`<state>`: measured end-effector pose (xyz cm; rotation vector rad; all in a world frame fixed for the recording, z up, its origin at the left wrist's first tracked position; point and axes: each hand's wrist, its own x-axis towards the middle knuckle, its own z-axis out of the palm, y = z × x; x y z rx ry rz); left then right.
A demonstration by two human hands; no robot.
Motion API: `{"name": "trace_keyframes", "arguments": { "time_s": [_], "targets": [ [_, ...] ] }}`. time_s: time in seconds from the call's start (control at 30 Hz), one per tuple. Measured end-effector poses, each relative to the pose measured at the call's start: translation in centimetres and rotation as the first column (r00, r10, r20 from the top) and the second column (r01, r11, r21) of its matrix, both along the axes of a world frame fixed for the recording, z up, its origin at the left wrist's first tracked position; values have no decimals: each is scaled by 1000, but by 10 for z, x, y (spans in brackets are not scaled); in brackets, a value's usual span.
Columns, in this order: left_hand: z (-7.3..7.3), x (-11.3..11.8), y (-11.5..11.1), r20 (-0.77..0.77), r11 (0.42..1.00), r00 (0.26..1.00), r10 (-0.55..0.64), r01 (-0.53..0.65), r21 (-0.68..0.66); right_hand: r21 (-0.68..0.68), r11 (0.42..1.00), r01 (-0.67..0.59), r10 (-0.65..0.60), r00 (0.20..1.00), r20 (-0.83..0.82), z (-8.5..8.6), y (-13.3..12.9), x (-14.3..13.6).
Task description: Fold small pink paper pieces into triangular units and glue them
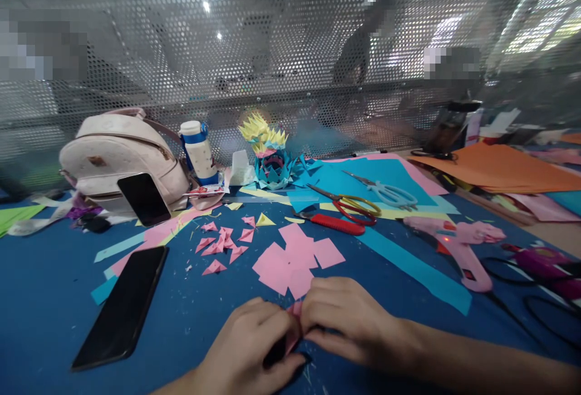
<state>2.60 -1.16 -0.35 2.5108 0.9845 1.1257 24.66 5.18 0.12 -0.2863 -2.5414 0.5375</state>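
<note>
Low over the blue tabletop, my left hand (256, 337) and my right hand (347, 316) meet with bent fingers on one small piece of pink paper (295, 309). Most of that piece is hidden by the fingers. Just beyond the hands lie several flat pink paper squares (293, 256), overlapping one another. Left of them is a loose group of small folded pink paper triangles (223, 241), with one yellow folded triangle (264, 219) beside it. Behind stands a folded-paper model (271, 159) in teal, pink and yellow, its top spiky.
A black phone (122, 304) lies at left; another phone (144, 198) leans on a pale backpack (118, 147) beside a bottle (200, 153). Scissors (351, 206), a red-handled cutter (338, 224) and a pink glue gun (458, 241) with its cord lie right. A perforated metal screen (290, 74) stands behind.
</note>
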Motion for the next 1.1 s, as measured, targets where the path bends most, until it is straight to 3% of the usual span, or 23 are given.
{"name": "trace_keyframes", "arguments": {
  "time_s": [0.77,0.87,0.97,1.1],
  "targets": [
    [0,-7,2,112,991,994,-6,21,-133,11,999,41,-40,997,-67,6,-7,-2],
    [1,-8,3,116,993,993,0,14,-117,8,992,125,-123,986,-109,7,-8,-2],
    [0,-9,2,119,994,993,6,7,-108,-46,972,232,-236,960,-153,4,-8,-1],
    [0,-9,1,129,992,991,42,-27,-123,-259,944,206,-246,960,-133,-1,-5,-3]
  ]
}}
